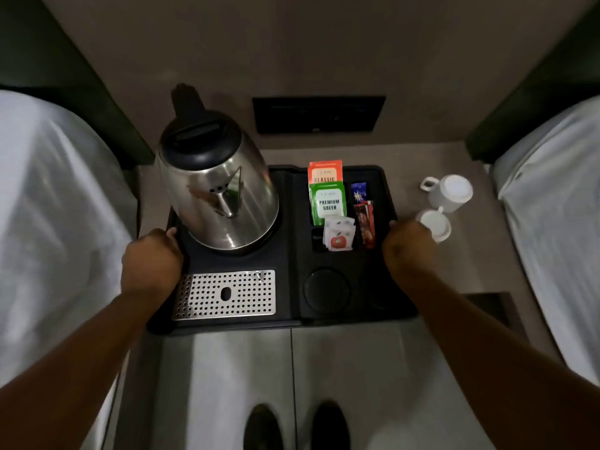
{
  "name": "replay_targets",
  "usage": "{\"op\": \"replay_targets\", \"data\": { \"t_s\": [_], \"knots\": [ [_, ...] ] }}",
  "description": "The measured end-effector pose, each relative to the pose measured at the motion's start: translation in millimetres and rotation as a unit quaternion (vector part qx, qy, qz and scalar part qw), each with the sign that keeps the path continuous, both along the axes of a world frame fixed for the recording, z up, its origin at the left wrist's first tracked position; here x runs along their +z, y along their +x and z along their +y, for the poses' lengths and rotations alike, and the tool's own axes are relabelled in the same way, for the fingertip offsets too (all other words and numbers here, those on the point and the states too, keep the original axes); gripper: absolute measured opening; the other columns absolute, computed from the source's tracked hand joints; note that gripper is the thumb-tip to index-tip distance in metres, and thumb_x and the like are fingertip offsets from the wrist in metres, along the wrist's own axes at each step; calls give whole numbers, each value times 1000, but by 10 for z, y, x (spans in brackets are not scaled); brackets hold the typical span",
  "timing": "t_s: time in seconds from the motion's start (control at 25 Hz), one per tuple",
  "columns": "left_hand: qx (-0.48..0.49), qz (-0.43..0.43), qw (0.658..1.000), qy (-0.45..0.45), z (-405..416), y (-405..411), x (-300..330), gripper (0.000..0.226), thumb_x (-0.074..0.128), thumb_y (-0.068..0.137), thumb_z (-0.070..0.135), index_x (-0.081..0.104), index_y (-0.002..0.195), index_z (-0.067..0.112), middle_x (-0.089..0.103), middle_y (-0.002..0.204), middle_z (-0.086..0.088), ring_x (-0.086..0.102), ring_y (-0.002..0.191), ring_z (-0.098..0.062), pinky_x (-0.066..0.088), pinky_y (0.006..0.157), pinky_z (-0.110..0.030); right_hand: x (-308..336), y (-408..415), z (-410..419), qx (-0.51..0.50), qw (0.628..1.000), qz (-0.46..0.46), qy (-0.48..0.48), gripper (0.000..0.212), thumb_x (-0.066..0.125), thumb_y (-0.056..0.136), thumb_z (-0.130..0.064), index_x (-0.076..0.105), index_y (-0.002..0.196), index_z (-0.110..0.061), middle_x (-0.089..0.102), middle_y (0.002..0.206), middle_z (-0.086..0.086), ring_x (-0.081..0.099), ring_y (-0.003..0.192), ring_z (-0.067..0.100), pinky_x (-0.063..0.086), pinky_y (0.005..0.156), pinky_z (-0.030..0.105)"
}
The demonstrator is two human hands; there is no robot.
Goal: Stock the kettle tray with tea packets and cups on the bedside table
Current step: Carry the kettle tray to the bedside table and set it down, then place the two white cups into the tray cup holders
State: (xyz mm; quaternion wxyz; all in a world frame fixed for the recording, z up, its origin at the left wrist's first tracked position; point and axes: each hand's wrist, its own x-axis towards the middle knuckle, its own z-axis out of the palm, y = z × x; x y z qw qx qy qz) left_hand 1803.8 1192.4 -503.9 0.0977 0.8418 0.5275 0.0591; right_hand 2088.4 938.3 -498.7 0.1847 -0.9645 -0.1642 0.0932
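A black kettle tray (292, 254) lies on the bedside table (480, 254). My left hand (151, 263) grips its left edge and my right hand (409, 251) grips its right edge. A steel kettle (216, 193) stands on the tray's left half, behind a perforated metal drip grid (225, 293). The compartments on the right half hold an orange "Classic" tea packet (325, 172), a green "Premium Green" packet (328, 203), small white sachets (338, 233), a blue sachet (358, 191) and red sticks (365, 222). Two white cups (449, 193) (435, 224) stand upside down on the table right of the tray.
A round cup recess (326, 289) in the tray's front right holds nothing. White bedding lies on the left (48, 222) and on the right (558, 238). A dark switch panel (318, 114) is set in the wall behind. My shoes (295, 427) stand on the floor below.
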Motion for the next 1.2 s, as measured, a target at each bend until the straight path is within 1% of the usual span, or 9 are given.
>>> {"op": "replay_targets", "data": {
  "t_s": [0.08, 0.36, 0.56, 0.72, 0.76, 0.84, 0.96, 1.08, 1.2],
  "knots": [
    [17, -28, 999, 10, 31, 96, -209, 45, 42, 104, 24, 36, 59, 15, 42, 50, -6, 31, 46, -22, 34, 56, -37, -206, 134, 153, -29, 1000, 3, -11, 29, 49, 95, -18, 67, 89, 4, 68, 90, 27, 65, 86, 41, 37, 64, 32],
    [59, -34, 998, -18, 148, 249, -424, 42, 38, 104, 26, 53, 74, 1, 62, 75, -32, 56, 66, -44, 40, 61, -42, -456, 340, 320, -16, 997, 20, -72, 31, 49, 95, -24, 66, 88, 1, 69, 88, 24, 66, 83, 41, 45, 64, 36],
    [52, -62, 995, -52, 78, 375, -329, 38, 38, 105, 20, 57, 84, -6, 62, 83, -34, 52, 69, -40, 38, 65, -44, -357, 397, 302, -16, 997, 57, -56, 31, 53, 94, -26, 66, 83, 0, 69, 84, 21, 62, 71, 35, 39, 60, 31],
    [148, -65, 987, 7, -551, 291, -259, 55, 41, 100, 41, 47, 119, -10, 51, 112, -40, 49, 102, -53, 42, 85, -59, 8, 624, -154, 43, 999, 9, -20, 14, 59, 87, -15, 67, 79, -7, 67, 75, 14, 63, 68, 30, 37, 54, 23],
    [129, -64, 989, 14, -977, 372, -192, 65, 40, 96, 49, 44, 124, -9, 50, 112, -39, 48, 102, -52, 41, 86, -59, 106, 764, -297, 53, 998, -36, -17, 7, 61, 82, -8, 67, 85, -8, 68, 80, 15, 65, 72, 32, 40, 55, 22],
    [-25, -124, 990, -64, -1862, 813, -175, 75, 49, 87, 53, 39, 135, -3, 48, 122, -30, 46, 111, -44, 36, 94, -54, 202, 1153, -500, 46, 994, -76, -60, 49, 67, 70, 1, 60, 116, -11, 63, 109, 19, 62, 94, 37, 52, 71, 35],
    [-246, -135, 952, -120, -2515, 2023, -179, 97, 69, 75, 57, 27, 148, 9, 37, 142, -15, 38, 128, -33, 30, 104, -52, 111, 1786, -468, 95, 974, -3, -204, 100, 80, 64, -3, 27, 146, -24, 35, 144, 18, 39, 128, 42, 41, 98, 55],
    [-263, -50, 956, -123, -2468, 3054, -316, 116, 80, 60, 61, 23, 149, 13, 38, 146, -14, 39, 129, -32, 29, 104, -53, -85, 2145, -338, 199, 939, 46, -276, 110, 84, 63, -12, 16, 149, -26, 30, 147, 19, 35, 131, 42, 36, 103, 50],
    [-288, 5, 948, -132, -2507, 3389, -455, 92, 80, 68, 53, 36, 139, 14, 48, 135, -10, 45, 121, -30, 28, 104, -50, -220, 2255, -313, 243, 934, 75, -250, 98, 86, 62, -15, 30, 143, -24, 42, 134, 17, 46, 120, 37, 43, 92, 41]
  ]
}}
